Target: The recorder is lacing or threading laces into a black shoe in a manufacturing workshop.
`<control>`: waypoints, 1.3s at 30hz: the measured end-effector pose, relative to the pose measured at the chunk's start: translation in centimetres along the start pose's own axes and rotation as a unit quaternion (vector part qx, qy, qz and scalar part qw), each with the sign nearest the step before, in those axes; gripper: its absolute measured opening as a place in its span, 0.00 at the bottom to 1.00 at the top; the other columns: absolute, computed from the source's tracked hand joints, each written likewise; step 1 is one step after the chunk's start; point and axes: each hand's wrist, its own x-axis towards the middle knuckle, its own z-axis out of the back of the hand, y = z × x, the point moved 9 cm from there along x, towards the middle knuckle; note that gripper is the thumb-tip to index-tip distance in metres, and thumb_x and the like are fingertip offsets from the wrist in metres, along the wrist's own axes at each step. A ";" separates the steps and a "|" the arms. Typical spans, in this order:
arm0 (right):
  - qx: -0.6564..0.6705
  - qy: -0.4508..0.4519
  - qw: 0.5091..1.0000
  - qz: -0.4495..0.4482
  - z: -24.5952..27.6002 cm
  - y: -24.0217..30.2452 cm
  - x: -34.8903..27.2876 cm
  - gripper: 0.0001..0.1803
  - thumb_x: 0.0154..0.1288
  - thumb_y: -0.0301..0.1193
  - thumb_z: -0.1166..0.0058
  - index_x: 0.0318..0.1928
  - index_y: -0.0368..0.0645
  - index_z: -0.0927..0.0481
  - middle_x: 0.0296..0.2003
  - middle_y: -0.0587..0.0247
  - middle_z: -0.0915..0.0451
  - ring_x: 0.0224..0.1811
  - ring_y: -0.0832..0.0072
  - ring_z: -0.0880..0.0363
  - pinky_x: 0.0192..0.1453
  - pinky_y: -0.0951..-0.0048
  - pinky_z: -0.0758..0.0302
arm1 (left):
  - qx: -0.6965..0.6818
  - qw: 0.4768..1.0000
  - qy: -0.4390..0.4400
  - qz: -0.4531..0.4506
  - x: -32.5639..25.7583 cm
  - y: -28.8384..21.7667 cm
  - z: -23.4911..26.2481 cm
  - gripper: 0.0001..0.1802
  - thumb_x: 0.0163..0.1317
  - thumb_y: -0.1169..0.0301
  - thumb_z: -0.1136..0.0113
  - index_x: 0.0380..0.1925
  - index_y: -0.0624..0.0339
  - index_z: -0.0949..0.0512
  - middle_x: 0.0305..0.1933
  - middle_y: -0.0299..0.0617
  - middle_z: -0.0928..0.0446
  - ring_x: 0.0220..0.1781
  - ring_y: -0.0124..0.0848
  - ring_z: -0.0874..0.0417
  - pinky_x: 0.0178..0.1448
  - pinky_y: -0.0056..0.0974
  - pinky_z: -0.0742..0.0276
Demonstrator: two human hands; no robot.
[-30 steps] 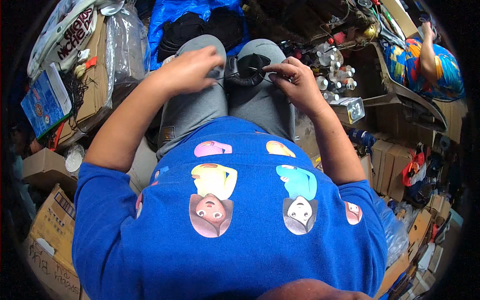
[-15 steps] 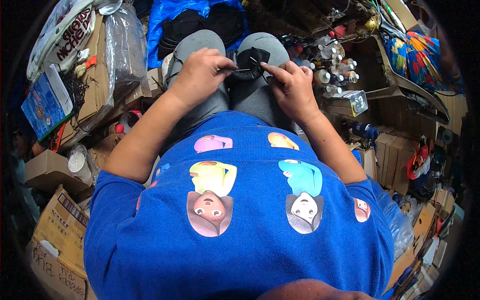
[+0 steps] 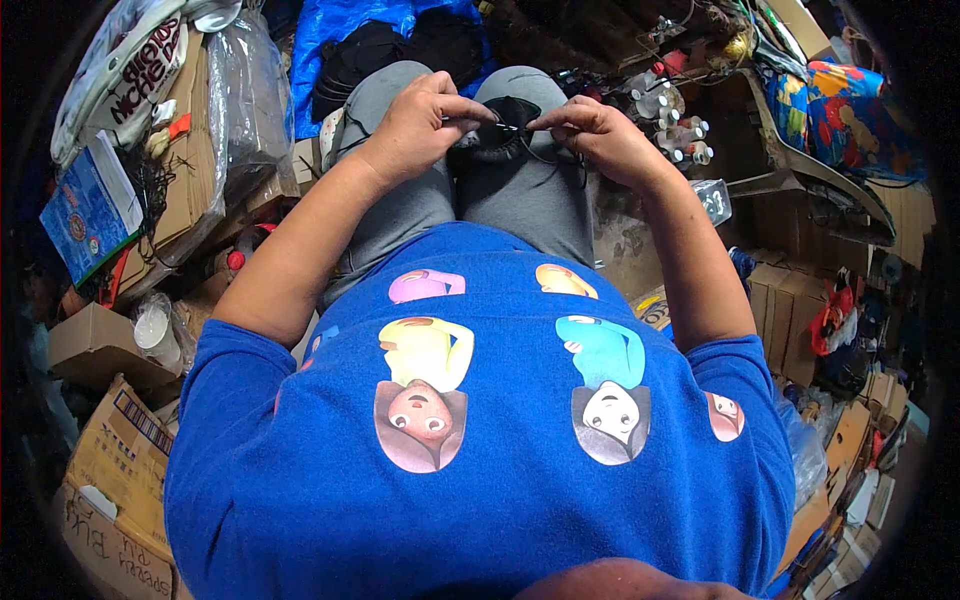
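Observation:
A black stitched piece (image 3: 500, 152), perhaps part of a shoe, rests on my grey-trousered thighs. Over it, my left hand (image 3: 420, 125) pinches thumb against forefinger at one end of a thin, pale, needle-like rod (image 3: 509, 126). From the other side my right hand (image 3: 605, 142) reaches in, its thumb and forefinger closed at the rod's other end. A fine black thread (image 3: 583, 172) hangs in a loop below the right fingers. What exactly lies inside each pinch is too small to make out fully.
Beyond my knees, more black pieces (image 3: 365, 60) lie on a blue plastic sheet (image 3: 315, 45). Several small bottles (image 3: 690, 130) stand to the right, near a clear container (image 3: 712, 200). Cardboard boxes (image 3: 105, 345) and a plastic-wrapped stack (image 3: 240, 110) crowd the left.
My right hand has turned and shifted slightly right, its elbow farther out. The left fingers have moved right and up, closer to the right fingertips. The rod now spans between them.

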 end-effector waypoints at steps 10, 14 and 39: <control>0.005 0.014 1.000 0.016 0.1 0.3 0.0 0.17 0.56 0.20 0.50 0.45 0.49 0.18 0.35 0.67 0.26 0.41 0.76 0.31 0.50 0.78 0.35 | -0.035 0.999 0.020 0.009 -0.1 0.3 -0.2 0.12 0.49 0.77 0.39 0.35 0.49 0.17 0.23 0.35 0.37 0.30 0.29 0.34 0.36 0.32 0.37; 0.020 0.014 1.000 0.015 0.0 -0.1 0.0 0.17 0.56 0.20 0.50 0.45 0.48 0.18 0.36 0.68 0.25 0.42 0.77 0.30 0.51 0.78 0.35 | -0.032 0.999 0.024 0.009 0.0 0.0 -0.4 0.12 0.50 0.76 0.39 0.35 0.50 0.17 0.23 0.35 0.36 0.30 0.29 0.34 0.36 0.31 0.38; 0.247 -0.024 0.967 -0.053 -1.8 -1.3 0.7 0.11 0.56 0.28 0.39 0.40 0.39 0.20 0.34 0.71 0.22 0.37 0.86 0.27 0.45 0.81 0.30 | -0.293 0.936 0.071 0.179 0.7 2.2 -4.8 0.09 0.53 0.76 0.39 0.35 0.64 0.22 0.36 0.37 0.22 0.38 0.23 0.23 0.45 0.28 0.28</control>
